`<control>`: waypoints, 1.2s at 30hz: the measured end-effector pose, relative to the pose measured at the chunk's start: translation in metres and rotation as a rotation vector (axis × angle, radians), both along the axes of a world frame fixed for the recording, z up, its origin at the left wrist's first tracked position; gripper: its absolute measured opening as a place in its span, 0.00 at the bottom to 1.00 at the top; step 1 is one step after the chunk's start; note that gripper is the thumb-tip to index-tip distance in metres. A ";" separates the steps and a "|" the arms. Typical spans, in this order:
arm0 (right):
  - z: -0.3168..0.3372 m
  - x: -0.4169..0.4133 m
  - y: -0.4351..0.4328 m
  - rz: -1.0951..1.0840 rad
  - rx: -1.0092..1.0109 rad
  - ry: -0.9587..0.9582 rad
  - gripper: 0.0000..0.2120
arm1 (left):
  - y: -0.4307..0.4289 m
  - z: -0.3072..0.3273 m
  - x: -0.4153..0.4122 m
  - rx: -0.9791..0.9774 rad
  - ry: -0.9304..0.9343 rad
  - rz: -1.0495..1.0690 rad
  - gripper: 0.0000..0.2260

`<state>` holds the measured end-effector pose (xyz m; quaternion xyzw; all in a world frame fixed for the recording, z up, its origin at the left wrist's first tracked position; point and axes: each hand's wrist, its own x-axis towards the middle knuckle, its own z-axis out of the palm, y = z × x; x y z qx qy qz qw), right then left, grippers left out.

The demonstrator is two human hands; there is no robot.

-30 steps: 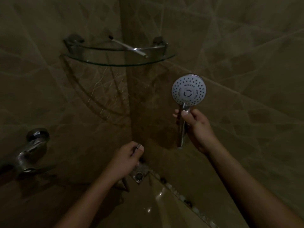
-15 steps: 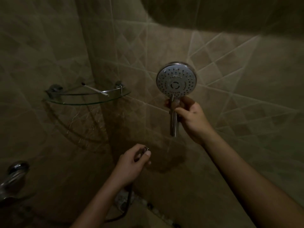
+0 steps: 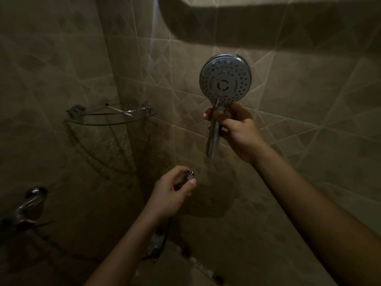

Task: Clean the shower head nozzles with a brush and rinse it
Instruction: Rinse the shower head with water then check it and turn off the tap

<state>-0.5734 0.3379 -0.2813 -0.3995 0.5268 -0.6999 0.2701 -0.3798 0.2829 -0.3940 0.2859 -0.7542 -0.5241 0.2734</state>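
Raised higher, shower head point(image 3: 225, 79) at 1 o'clock gripped by right hand point(image 3: 237, 129), left hand point(image 3: 171, 190) pinching hose end point(image 3: 189, 175) (detached); brush point(image 3: 119, 110) shelved, rinse seemingly pending.

Single head-worn wide-angle view into a shower corner.
The camera looks forward and down from the person's head, close to the walls. Both forearms enter from the bottom edge, the right hand point(image 3: 237, 129) holding the shower head point(image 3: 225, 83) right of centre, the left hand point(image 3: 171, 190) pinching the hose end point(image 3: 189, 175) lower, a glass corner shelf point(image 3: 111, 118) at left.
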 end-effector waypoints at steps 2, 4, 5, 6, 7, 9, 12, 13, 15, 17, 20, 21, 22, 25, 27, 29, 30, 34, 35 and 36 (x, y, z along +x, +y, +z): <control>-0.003 0.005 0.002 0.000 0.024 0.001 0.13 | 0.003 -0.002 0.000 -0.006 -0.017 -0.008 0.10; -0.004 0.012 0.003 -0.001 0.034 -0.005 0.14 | 0.003 -0.005 0.000 0.001 -0.023 -0.004 0.10; -0.003 0.016 0.004 -0.001 0.035 -0.003 0.14 | 0.001 -0.006 0.001 0.002 -0.020 0.001 0.10; -0.003 0.020 0.005 0.000 0.037 0.006 0.14 | -0.001 -0.006 0.001 0.001 -0.018 0.001 0.10; -0.002 0.024 0.006 -0.004 0.043 0.017 0.14 | -0.004 -0.006 0.002 -0.002 -0.023 -0.004 0.10; 0.000 0.034 0.006 -0.013 0.047 0.029 0.14 | -0.010 -0.004 0.005 -0.024 -0.049 -0.024 0.09; 0.001 0.047 0.004 -0.019 0.030 0.010 0.12 | -0.018 -0.001 0.009 -0.039 -0.070 -0.061 0.08; 0.002 0.050 0.003 -0.021 0.028 0.001 0.12 | -0.021 0.001 0.010 -0.041 -0.075 -0.072 0.09; 0.002 0.055 -0.001 -0.018 0.024 -0.013 0.12 | -0.027 0.004 0.012 -0.050 -0.073 -0.093 0.10; 0.003 0.060 -0.004 -0.026 0.026 -0.023 0.13 | -0.032 0.006 0.014 -0.043 -0.054 -0.117 0.10; 0.003 0.067 -0.009 -0.045 0.037 -0.030 0.13 | -0.039 0.006 0.017 -0.003 -0.027 -0.165 0.08; 0.002 0.069 -0.011 -0.046 0.038 -0.033 0.13 | -0.041 0.006 0.018 0.004 -0.015 -0.179 0.07; 0.001 0.071 -0.013 -0.044 0.038 -0.036 0.14 | -0.042 0.007 0.018 0.007 -0.001 -0.190 0.06; -0.001 0.075 -0.019 -0.043 0.056 -0.042 0.17 | -0.047 0.011 0.019 0.019 0.007 -0.201 0.04; -0.001 0.076 -0.022 -0.045 0.057 -0.048 0.17 | -0.050 0.012 0.018 0.057 0.017 -0.210 0.04; 0.001 0.076 -0.023 -0.044 0.052 -0.052 0.17 | -0.051 0.013 0.018 0.078 0.037 -0.221 0.05; 0.002 0.075 -0.022 -0.042 0.051 -0.051 0.16 | -0.052 0.013 0.018 0.074 0.041 -0.224 0.05; 0.005 0.070 -0.018 0.005 0.076 -0.023 0.15 | -0.051 0.012 0.018 0.092 0.080 -0.235 0.06; 0.006 0.068 -0.017 0.028 0.085 -0.014 0.16 | -0.051 0.011 0.018 0.113 0.094 -0.245 0.07; 0.007 0.066 -0.016 0.054 0.096 -0.011 0.16 | -0.050 0.010 0.018 0.133 0.106 -0.256 0.07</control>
